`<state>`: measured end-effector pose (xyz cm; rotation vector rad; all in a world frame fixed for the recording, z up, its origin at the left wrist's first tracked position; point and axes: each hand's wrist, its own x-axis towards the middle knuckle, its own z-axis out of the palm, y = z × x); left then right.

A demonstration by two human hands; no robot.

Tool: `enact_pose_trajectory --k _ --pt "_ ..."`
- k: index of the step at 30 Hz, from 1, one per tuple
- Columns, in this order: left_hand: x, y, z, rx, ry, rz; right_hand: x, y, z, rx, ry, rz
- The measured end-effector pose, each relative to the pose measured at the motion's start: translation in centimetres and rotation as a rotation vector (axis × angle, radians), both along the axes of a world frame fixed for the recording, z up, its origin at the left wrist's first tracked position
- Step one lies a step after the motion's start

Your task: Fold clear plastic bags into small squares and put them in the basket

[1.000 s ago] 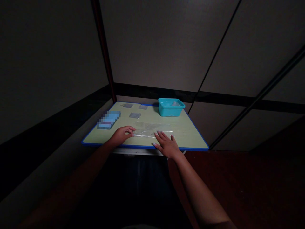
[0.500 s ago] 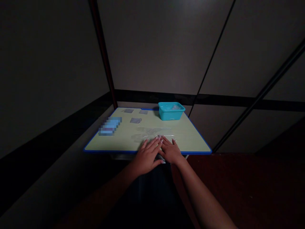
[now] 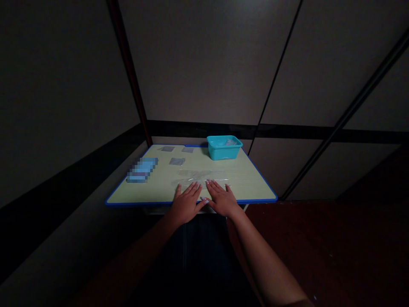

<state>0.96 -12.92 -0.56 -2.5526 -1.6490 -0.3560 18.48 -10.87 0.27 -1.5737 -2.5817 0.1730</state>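
Note:
A sheet of clear, shiny plastic, perhaps a bag, lies flat near the front of the pale table. Over its near edge rests my left hand, palm down with fingers stretched out. My right hand lies flat beside it, fingers also extended, on the right part of the plastic. The two thumbs come close together or touch between the hands. Neither hand grips anything. My palms hide the near edge of the plastic.
The table has a blue rim. A turquoise basket holding something clear stands at the back right. Several flat greyish squares, one a square packet, lie at the back left. A pixelated blue object is at the left edge.
My hands have spread apart: the left has slid to the left, away from the right, where their fingertips overlapped before. The whole view has shifted slightly.

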Motion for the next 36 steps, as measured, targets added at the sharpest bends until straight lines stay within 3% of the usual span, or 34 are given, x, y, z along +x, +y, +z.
enact_pose_trajectory --k 6,10,18,28,36 --pt "-3.0 0.4 0.1 -0.001 0.091 0.162 -0.1 -0.1 0.2 -0.022 0.024 -0.007" --pt "-2.9 0.4 0.3 0.030 0.107 0.247 -0.1 -0.1 0.2 -0.033 0.033 -0.003" --pt "1.5 1.5 0.9 -0.033 0.027 -0.080 0.0 -0.2 0.3 -0.029 0.020 0.001" --pt "0.7 3.0 0.1 -0.035 0.069 -0.103 0.0 -0.4 -0.2 0.059 0.064 -0.017" --pt "0.9 3.0 0.3 -0.065 0.070 -0.094 1.2 -1.3 -0.3 0.098 0.017 -0.356"
